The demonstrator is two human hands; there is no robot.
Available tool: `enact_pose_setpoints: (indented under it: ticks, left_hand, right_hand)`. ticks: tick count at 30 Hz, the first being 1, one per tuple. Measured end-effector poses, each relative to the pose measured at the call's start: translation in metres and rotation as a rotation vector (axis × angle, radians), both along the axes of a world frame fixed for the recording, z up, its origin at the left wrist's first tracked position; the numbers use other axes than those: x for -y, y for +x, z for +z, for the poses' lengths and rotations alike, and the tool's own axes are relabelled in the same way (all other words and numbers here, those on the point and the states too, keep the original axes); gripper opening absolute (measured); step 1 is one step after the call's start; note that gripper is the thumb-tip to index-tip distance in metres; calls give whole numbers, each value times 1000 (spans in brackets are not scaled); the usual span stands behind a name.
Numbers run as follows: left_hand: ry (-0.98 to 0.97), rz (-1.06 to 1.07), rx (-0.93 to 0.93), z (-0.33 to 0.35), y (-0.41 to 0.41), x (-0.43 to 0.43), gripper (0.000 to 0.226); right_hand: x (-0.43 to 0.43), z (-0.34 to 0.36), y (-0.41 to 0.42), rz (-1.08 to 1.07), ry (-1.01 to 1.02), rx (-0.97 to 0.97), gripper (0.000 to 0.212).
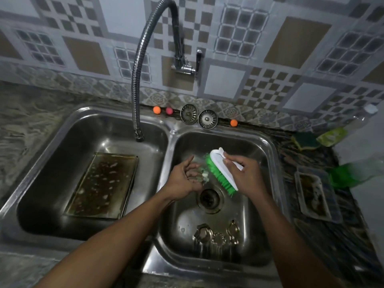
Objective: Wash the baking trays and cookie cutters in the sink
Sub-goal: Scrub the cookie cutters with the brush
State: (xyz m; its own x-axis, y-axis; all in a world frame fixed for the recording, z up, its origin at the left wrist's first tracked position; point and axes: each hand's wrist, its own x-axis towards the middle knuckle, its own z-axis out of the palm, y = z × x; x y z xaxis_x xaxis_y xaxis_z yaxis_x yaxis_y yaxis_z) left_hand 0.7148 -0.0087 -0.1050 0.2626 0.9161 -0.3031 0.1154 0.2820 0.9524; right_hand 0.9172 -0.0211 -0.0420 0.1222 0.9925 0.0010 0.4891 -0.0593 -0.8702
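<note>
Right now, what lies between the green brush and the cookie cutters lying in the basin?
The open drain hole lies between the green brush and the cookie cutters; the rest is bare basin floor, seen in the head view.

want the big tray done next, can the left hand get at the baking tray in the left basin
Probably, once freed: the baking tray lies uncovered in the next basin, only the sink divider between it and the left hand. That hand holds a cookie cutter, so it must drop that first.
</note>
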Motion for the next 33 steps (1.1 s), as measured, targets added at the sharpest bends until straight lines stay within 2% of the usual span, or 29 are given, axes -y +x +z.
enact_pose_setpoints:
  ticks: [2,4,5,6,7,8,9,13,15,18,23,27,29,33]
  left_hand:
    - [-15,-88,-21,-3,0,-9,96]
    - [62,-153,-79,-1,3,-13,76]
    - [50,-157,-36,-1,4,-15,65]
    - [-5,-160,27,-6,5,-17,69]
    - [-106,-132,85,-6,7,-17,83]
    - [-125,-65,110,-10,7,-16,93]
    - [-148,-22,157,-8,7,-11,93]
    - [-353,78,517,10,15,5,51]
    - [-413,91,665,16,21,9,42]
    - [-437,159,779,19,29,16,37]
    - [-410,145,703,19,42,28,36]
    - [-385,146,693,22,55,39,38]
    - [-390,169,704,21,58,41,40]
    - [-353,153,667,20,60,40,47]
  right_hand:
    - [3,5,-7,56,31,-8,23]
    - [3,4,-12,112,37,33,22]
    - [2,2,-12,116,35,53,23]
    - [-1,0,-11,101,30,61,24]
    - [-3,-1,-8,72,23,65,24]
    - [-5,-2,-5,37,15,66,24]
    - [-6,-2,-1,4,10,58,23]
    - [3,2,-2,-37,17,-18,22]
    - [12,5,-5,-9,23,-40,22]
    - [24,11,2,36,23,-45,23]
    - [40,19,22,99,-10,39,23]
    - [41,25,27,82,123,300,22]
    - [41,27,31,45,123,392,24]
    - [41,26,42,41,78,318,23]
